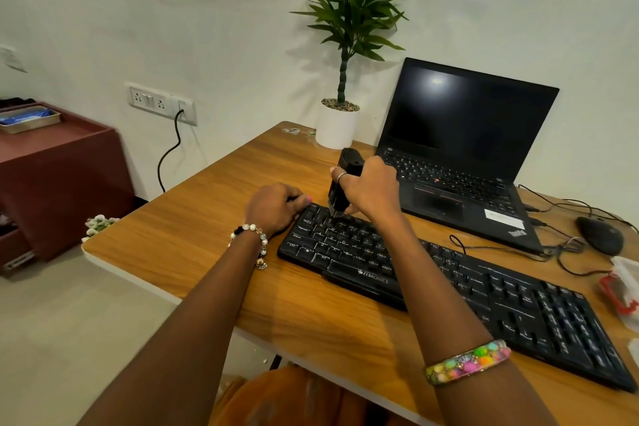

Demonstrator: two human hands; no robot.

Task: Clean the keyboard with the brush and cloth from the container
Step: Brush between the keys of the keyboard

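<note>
On the wooden desk (pixel 193 235), a black Zebronics keyboard (pixel 449 287) lies at an angle, its left end nearest the two hands and its number pad reaching toward the right edge of the view. At that far-left corner, the left hand (pixel 273 208) rests with fingers curled against the keyboard's edge, pressing on it rather than gripping anything. Just beside it, the right hand (pixel 370 190) is wrapped around a black brush (pixel 344 183), held nearly upright with its bristles touching the top-left rows of keys. The two hands sit close together but do not touch. Behind the keyboard stands an open ThinkPad laptop (pixel 463 149) with a dark screen, and to its left a potted plant (pixel 342 94) in a white pot. A black mouse (pixel 600 235) lies at the right, near a red-and-clear container (pixel 622 291) at the frame edge; its contents cannot be made out.
</note>
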